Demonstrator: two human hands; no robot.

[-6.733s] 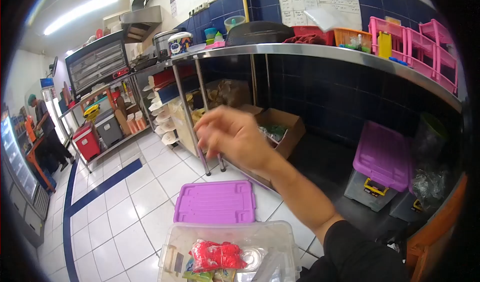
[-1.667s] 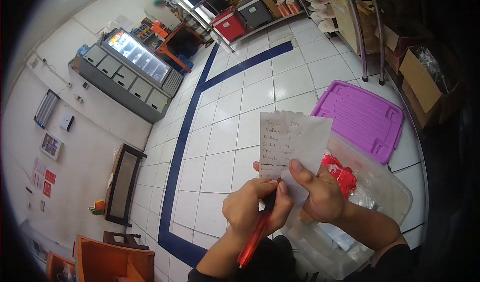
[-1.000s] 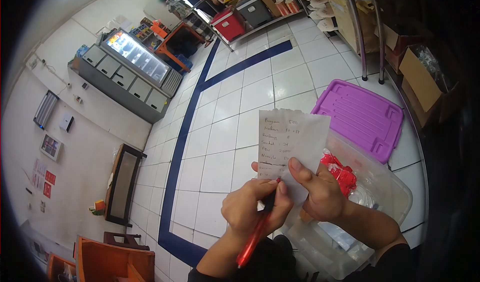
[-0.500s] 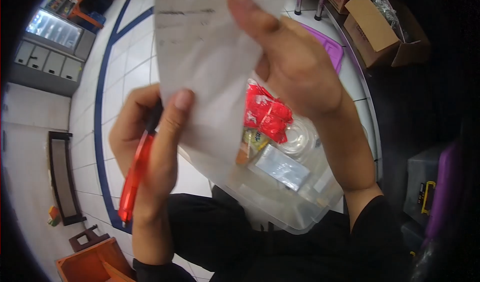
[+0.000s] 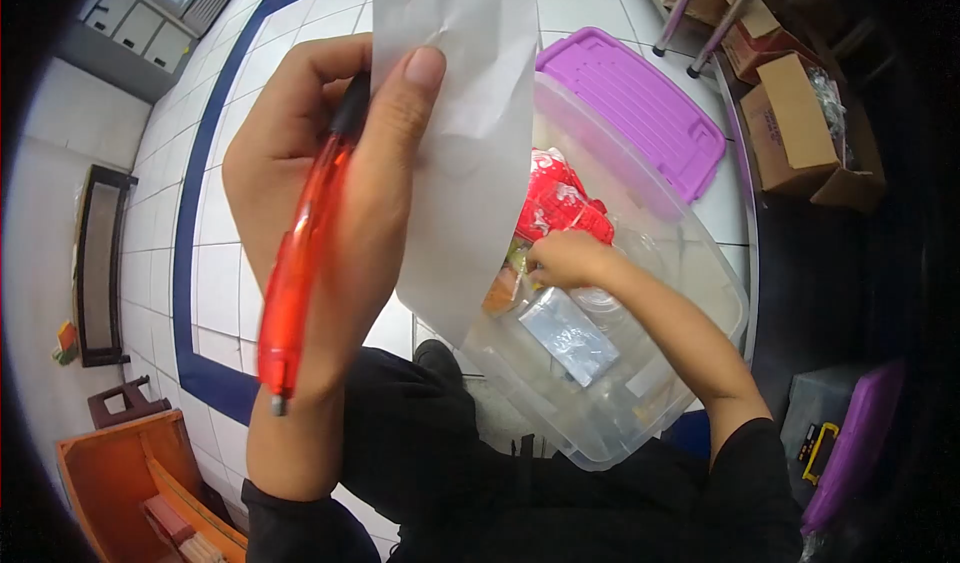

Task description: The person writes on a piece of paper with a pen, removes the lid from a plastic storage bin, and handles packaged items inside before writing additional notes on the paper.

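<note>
My left hand [image 5: 370, 193] is closed on a sheet of paper [image 5: 465, 173], pinned under the thumb, and on a red pen [image 5: 295, 293] lying across the palm with its black end up. Inside a clear plastic bin [image 5: 690, 383], my right hand [image 5: 568, 260] reaches down with curled fingers. It sits just below a red plastic-wrapped bundle [image 5: 560, 198], beside a small yellowish packet [image 5: 517, 257]. What its fingertips grip, if anything, is hidden. Nearby in the bin lie a silvery-clear flat packet [image 5: 568, 337] and a round clear plastic item [image 5: 640, 253]. The paper covers the bin's left part.
A purple lid [image 5: 640, 108] lies on the white tiled floor beyond the bin. Open cardboard boxes [image 5: 795, 133] stand at the upper right near metal legs [image 5: 680, 8]. Another bin with a purple lid [image 5: 855, 448] is at the lower right. An orange wooden box [image 5: 130, 473] stands lower left.
My right hand has let go of the paper and moved down into the bin. The left hand still has the paper and pen, now slightly higher and further right in view.
</note>
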